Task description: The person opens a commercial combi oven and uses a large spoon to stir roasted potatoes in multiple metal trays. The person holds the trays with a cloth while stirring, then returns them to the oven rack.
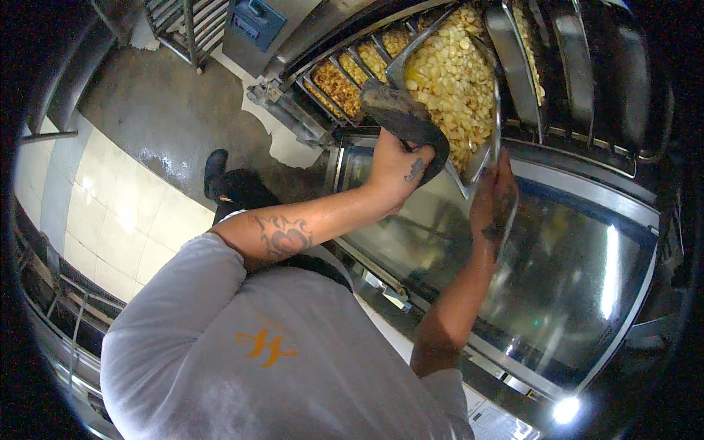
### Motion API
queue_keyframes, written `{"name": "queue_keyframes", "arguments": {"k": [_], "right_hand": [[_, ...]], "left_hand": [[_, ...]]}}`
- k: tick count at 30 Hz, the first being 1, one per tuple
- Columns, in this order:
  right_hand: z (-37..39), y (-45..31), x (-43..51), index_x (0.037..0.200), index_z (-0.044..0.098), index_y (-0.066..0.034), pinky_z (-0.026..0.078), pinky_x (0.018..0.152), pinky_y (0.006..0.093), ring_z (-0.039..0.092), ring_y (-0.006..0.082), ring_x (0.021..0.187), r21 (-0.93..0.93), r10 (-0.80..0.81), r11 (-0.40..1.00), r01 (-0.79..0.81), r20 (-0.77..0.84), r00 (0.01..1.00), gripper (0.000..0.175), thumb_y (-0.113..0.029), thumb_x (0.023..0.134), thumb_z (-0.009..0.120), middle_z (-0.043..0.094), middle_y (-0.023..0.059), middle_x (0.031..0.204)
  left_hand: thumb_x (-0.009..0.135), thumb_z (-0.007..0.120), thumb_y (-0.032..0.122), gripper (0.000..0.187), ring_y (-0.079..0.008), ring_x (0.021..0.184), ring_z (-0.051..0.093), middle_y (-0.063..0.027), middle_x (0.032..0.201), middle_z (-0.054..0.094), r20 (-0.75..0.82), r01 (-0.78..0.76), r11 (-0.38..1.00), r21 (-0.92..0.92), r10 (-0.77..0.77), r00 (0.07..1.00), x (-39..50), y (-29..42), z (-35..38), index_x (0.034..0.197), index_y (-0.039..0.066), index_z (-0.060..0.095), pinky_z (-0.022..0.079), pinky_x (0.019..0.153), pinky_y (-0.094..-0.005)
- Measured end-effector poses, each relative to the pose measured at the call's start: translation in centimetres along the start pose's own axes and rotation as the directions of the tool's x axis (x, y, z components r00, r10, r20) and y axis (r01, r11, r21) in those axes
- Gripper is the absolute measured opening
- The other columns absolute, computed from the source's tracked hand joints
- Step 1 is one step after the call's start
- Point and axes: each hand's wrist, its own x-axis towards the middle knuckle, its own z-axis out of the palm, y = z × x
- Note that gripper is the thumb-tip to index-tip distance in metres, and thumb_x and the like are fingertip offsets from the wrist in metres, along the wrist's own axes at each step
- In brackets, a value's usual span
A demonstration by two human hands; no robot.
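A deep metal tray is tilted in front of the open oven, heaped with pale cloves that look like peeled garlic. Yellowish liquid glistens among them. My left hand is wrapped in a thick dark cloth, which presses against the tray's left side; the fingers are mostly hidden. At the tray's near right corner, my right hand grips the metal, partly in shadow. A thin shiny edge runs beside that hand; I cannot tell what it belongs to.
Several narrow pans of browned and pale pieces stand left of the tray inside the oven. More metal pans are at right. The glass oven door lies folded down below my hands. A metal rack stands on the wet floor.
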Motion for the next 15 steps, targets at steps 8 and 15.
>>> {"name": "queue_keyframes", "arguments": {"k": [8,15], "right_hand": [[-6.7,0.0,-4.4,0.146,0.054,-0.0038,0.050,0.092,0.0364,0.065,0.0220,0.106,-0.162,0.081,0.985,-0.058,0.143,0.986,0.046,-0.025,0.105,0.052,0.070,0.0166,0.122],[-15.7,1.4,-11.3,0.142,0.058,-0.0038,0.051,0.091,0.0377,0.067,0.0246,0.104,-0.147,0.175,0.976,-0.160,0.096,0.980,0.044,-0.020,0.102,0.054,0.071,0.0170,0.122]], "left_hand": [[0.086,0.065,-0.008,0.035,-0.0129,0.088,0.054,0.0006,0.095,0.056,0.015,-0.020,1.000,-0.016,0.020,1.000,-0.2,0.1,0.1,0.114,0.009,0.051,0.046,0.085,-0.0282],[0.090,0.073,0.000,0.034,-0.0099,0.081,0.048,0.0019,0.092,0.053,-0.039,0.096,0.995,0.039,-0.094,0.995,0.2,-0.4,0.7,0.113,0.009,0.050,0.045,0.082,-0.0262]]}}
